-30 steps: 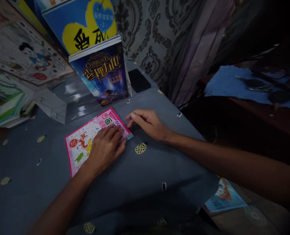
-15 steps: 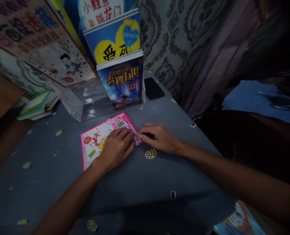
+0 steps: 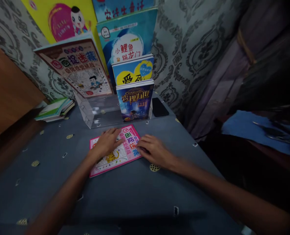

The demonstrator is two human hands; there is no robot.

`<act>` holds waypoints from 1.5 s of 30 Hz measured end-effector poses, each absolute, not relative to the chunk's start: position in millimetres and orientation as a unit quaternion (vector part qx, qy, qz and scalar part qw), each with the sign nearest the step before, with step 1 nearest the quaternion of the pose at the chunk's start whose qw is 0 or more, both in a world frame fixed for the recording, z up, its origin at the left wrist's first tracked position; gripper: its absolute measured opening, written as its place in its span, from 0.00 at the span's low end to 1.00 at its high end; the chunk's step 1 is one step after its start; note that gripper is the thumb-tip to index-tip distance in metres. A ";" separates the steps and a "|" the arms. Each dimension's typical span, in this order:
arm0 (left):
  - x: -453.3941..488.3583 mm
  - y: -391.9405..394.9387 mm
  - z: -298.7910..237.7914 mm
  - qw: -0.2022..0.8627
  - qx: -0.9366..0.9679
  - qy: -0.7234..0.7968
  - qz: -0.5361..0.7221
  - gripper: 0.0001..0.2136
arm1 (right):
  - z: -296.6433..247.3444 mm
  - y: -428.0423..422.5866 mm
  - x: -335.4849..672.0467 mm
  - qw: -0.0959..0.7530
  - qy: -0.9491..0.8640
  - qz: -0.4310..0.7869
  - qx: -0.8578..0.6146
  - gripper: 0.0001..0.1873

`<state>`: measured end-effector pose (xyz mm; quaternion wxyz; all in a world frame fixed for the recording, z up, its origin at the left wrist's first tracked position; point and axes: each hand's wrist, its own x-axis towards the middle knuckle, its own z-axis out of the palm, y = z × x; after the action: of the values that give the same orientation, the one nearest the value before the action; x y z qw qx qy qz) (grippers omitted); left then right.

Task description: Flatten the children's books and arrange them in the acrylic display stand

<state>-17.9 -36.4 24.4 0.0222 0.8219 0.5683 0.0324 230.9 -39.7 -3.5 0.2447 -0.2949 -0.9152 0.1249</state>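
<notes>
A pink-bordered picture book (image 3: 129, 140) lies flat on the table, its cover showing a tiger drawing and colourful Chinese characters. My left hand (image 3: 107, 142) rests palm down over the book's left and middle part, fingers stretched and thumb apart, hiding some of the cover. At the right edge of the book is my right hand (image 3: 152, 150), fingers curled and thumb bent in, with the fingertips closed on that edge. Just behind the book stands a clear acrylic book rack (image 3: 106, 117) holding several upright children's books, a dark blue one (image 3: 136, 102) in front.
A black phone (image 3: 160, 107) lies right of the rack. Several thin books (image 3: 54, 109) are stacked at the back left, near an orange-brown panel (image 3: 10, 88). Patterned wallpaper and a curtain (image 3: 215, 85) border the table (image 3: 125, 199). Beyond its right edge lies blue cloth (image 3: 252, 130).
My left hand has slid left across the cover, uncovering the characters and tiger. My right hand stays at the right edge. The view has tilted up, showing more of the racked books.
</notes>
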 end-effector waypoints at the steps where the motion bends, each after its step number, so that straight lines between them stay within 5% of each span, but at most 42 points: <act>1: -17.9 -34.2 25.5 0.022 0.819 0.573 0.035 0.22 | -0.7 -37.5 222.9 0.212 -0.921 0.116 -0.304 0.11; 9: -24.2 -16.3 18.3 0.045 0.782 0.617 0.075 0.23 | -1.3 -6.4 165.2 0.119 -0.904 0.105 -0.397 0.24; 24: -41.9 -7.8 7.0 0.135 0.735 0.647 0.149 0.18 | -17.0 -8.6 170.7 0.166 -0.898 0.087 -0.398 0.26; 32: -50.7 -12.8 2.2 0.227 0.687 0.621 0.302 0.19 | -22.4 -23.5 179.3 0.255 -0.841 0.133 -0.458 0.31; 36: -59.7 -9.3 2.2 0.257 0.641 0.605 0.396 0.20 | -24.4 -13.9 186.0 0.385 -0.760 0.208 -0.481 0.31; 40: -67.7 -8.2 7.2 0.319 0.576 0.578 0.482 0.24 | -22.4 -4.5 186.3 0.508 -0.579 0.429 -0.471 0.37; 45: -68.1 -12.5 17.1 0.411 0.504 0.549 0.525 0.26 | -14.6 -15.2 178.1 0.488 -0.447 0.643 -0.385 0.28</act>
<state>-68.1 -12.5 17.1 0.4112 0.5037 0.5488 0.5254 178.1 -15.2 -14.6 0.4881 -0.3854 -0.4467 0.6432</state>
